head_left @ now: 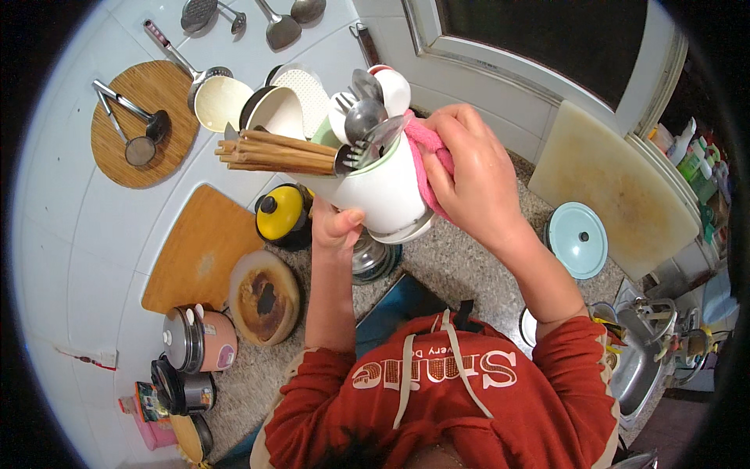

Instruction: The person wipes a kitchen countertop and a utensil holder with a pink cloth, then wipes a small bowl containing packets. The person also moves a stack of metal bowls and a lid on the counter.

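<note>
In the head view a white utensil holder point(381, 196) with a pale green inner rim is held up and tilted over the counter. My left hand point(340, 225) supports it from the lower left, thumb against its side and the other fingers mostly hidden. A bundle of wooden chopsticks point(281, 153) leans out to the left. Metal spoons point(364, 119), forks and white spoons point(394, 91) stick up from it. My right hand point(469, 164) grips a pink cloth point(428, 158) and presses it to the holder's right side.
Beneath is a speckled stone counter point(457, 269). Left stand a yellow-lidded pot point(281, 212), a wooden board point(202, 252) and a pink rice cooker point(214, 343). Right are a light blue lid point(579, 240), a cutting board point(609, 182) and a metal sink point(636, 363). Utensils hang on the tiled wall.
</note>
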Demonstrator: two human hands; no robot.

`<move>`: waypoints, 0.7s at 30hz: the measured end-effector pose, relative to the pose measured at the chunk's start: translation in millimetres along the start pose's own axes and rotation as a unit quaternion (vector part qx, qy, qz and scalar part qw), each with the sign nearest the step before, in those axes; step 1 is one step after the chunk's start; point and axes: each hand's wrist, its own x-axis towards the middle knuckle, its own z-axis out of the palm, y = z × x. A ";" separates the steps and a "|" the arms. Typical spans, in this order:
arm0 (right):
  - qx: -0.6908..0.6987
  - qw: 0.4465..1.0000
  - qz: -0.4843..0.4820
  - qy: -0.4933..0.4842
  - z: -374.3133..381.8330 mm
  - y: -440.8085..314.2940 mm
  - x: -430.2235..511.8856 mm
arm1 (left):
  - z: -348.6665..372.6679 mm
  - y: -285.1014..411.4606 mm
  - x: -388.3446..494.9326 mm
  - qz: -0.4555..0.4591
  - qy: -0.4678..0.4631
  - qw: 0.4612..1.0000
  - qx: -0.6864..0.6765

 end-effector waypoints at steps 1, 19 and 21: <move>-0.008 1.000 -0.006 0.004 0.2 -2.1 -0.3 | -2.4 -0.2 -0.2 -0.008 0.005 1.000 0.006; 0.055 0.976 -0.088 -0.189 27.4 12.7 -113.3 | -18.7 5.1 6.2 0.012 0.048 0.997 -0.054; 0.035 0.961 -0.017 -0.274 37.3 67.7 -135.8 | -20.7 4.2 3.8 -0.004 0.038 0.996 -0.079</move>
